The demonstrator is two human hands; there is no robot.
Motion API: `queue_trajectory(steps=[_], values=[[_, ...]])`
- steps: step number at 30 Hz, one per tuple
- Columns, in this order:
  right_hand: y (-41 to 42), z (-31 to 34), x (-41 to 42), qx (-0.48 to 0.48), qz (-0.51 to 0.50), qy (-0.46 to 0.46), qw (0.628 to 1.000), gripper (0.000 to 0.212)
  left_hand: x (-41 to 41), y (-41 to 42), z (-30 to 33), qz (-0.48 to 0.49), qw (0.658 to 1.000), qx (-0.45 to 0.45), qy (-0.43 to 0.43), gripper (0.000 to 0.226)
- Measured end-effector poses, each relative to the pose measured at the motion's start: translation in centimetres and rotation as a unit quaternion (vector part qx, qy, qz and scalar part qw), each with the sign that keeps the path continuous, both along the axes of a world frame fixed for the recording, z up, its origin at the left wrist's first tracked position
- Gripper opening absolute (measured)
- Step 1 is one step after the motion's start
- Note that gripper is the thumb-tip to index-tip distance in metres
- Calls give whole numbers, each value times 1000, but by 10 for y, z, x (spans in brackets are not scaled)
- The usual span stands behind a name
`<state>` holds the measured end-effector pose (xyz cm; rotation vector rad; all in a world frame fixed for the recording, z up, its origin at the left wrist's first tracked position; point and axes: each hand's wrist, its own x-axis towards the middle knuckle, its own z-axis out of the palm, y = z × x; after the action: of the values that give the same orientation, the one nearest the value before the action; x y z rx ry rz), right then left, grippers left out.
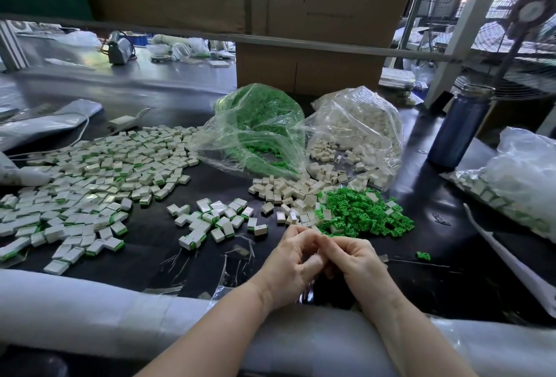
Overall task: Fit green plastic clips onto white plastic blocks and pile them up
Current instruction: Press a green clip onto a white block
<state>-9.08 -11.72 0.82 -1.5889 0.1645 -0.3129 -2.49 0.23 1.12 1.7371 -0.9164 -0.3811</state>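
My left hand (293,262) and my right hand (353,259) meet over the near part of the black table, fingers curled, pinching a small piece between their tips. The fingers hide nearly all of that piece. Just beyond them lie a heap of loose green clips (361,214) and a heap of bare white blocks (288,193). A small group of blocks fitted with clips (213,220) sits left of my hands, and a wide spread of fitted blocks (90,178) covers the left of the table. One stray green clip (423,255) lies to the right.
Two open clear bags stand behind the heaps, one with green clips (258,124), one with white blocks (358,124). A blue bottle (460,130) and another filled bag (517,184) are at the right. A cardboard box (307,67) stands at the back, and white foam padding (75,307) lines the near edge.
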Motion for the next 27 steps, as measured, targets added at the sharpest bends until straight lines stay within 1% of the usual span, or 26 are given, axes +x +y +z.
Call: queue_trajectory(steps=[3, 6, 11, 14, 18, 20, 22, 24, 27], values=[[-1, -1, 1, 23, -27, -19, 999, 23, 2, 0, -1, 38, 999, -5, -8, 7], [-3, -2, 1, 1, -80, -19, 997, 6, 4, 0, -3, 66, 998, -6, -11, 9], [-4, 1, -2, -103, -113, -31, 988, 20, 3, -1, -3, 66, 997, 19, -19, 14], [-3, 0, 0, -164, -125, -4, 978, 22, 2, -1, -2, 70, 997, 22, -17, 15], [-2, -1, 0, -144, -124, 3, 982, 16, 2, 0, -3, 84, 996, 17, 0, 14], [-3, -1, -1, -129, -149, -8, 980, 14, 4, 1, -5, 117, 993, 6, 5, 10], [-7, -1, -1, -124, -187, -8, 974, 13, 7, 3, -7, 171, 985, 0, 3, 15], [-10, -3, 0, -127, -229, -3, 965, 15, 10, 5, -8, 240, 971, -21, 14, 21], [-14, -5, 1, -142, -289, 2, 947, 19, 16, 7, -9, 323, 945, -45, 14, 19]])
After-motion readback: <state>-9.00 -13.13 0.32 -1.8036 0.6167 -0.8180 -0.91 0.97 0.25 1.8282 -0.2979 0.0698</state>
